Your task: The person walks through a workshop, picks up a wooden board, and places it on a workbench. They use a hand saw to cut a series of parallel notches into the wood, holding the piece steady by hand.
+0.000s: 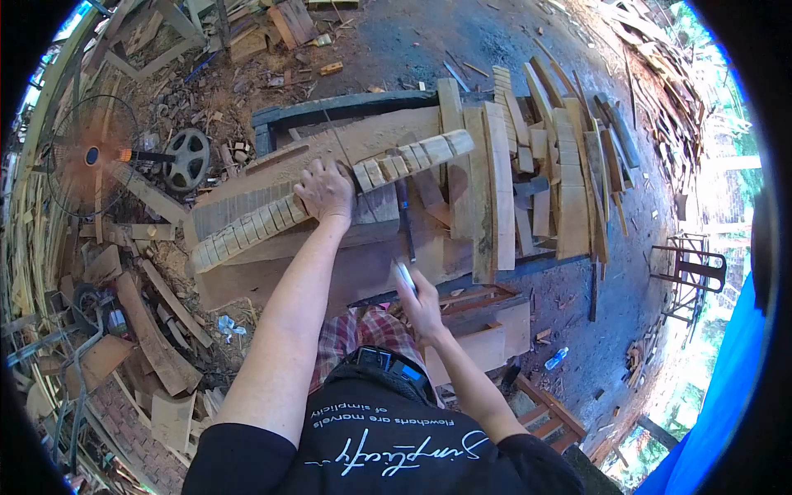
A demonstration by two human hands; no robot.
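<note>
A long, slightly curved wooden piece [252, 233] lies slantwise over a thick block on the workbench, its top cut across by a row of evenly spaced grooves. My left hand [326, 194] grips it near the middle, fingers curled over it. Right beside those fingers, a thin dark rod [334, 132] rises from a dark part at the wood. My right hand [422, 307] is closed around a small pale, shiny object [404, 277], held in front of my waist near the bench's front edge; I cannot tell what it is. A narrow dark bar [405, 219] stretches between bench and right hand.
Boards and offcuts [569, 177] are piled along the bench's right end. A standing fan [92, 156] and a spoked wheel [187, 161] are at the left. Scrap wood and sawdust cover the ground. A plastic bottle [557, 358] lies at the right, below a chair [689, 268].
</note>
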